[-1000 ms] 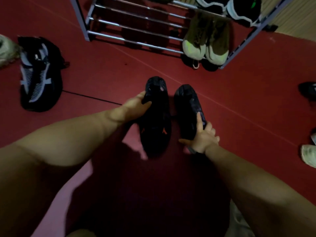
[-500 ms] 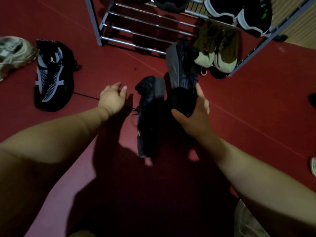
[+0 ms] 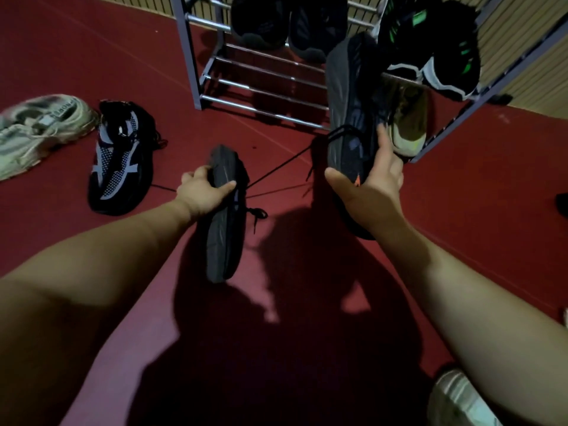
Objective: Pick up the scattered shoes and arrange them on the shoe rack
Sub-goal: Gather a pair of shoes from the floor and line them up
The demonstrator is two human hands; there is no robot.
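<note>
My left hand [image 3: 204, 192] grips a black shoe [image 3: 224, 229] near its toe end, sole turned up, heel hanging toward me above the red floor. My right hand [image 3: 368, 184] holds the matching black shoe [image 3: 347, 103] by its heel, raised with the toe pointing at the metal shoe rack [image 3: 190, 56]. On the rack sit a dark pair [image 3: 276, 23] on an upper bar, black shoes with green marks [image 3: 442, 50] at the right, and a yellow-green shoe [image 3: 408, 124] lower down, partly hidden by the lifted shoe.
On the floor to the left lie a black and white mesh shoe [image 3: 120, 161] and a pale grey sneaker [image 3: 33, 130]. A pale shoe [image 3: 458, 398] shows at the bottom right, a dark one [image 3: 562, 204] at the right edge. Slatted wall behind the rack.
My left hand, empty half a second ago, has taken hold of the second black shoe and lifted it. My right hand has raised its shoe higher toward the rack.
</note>
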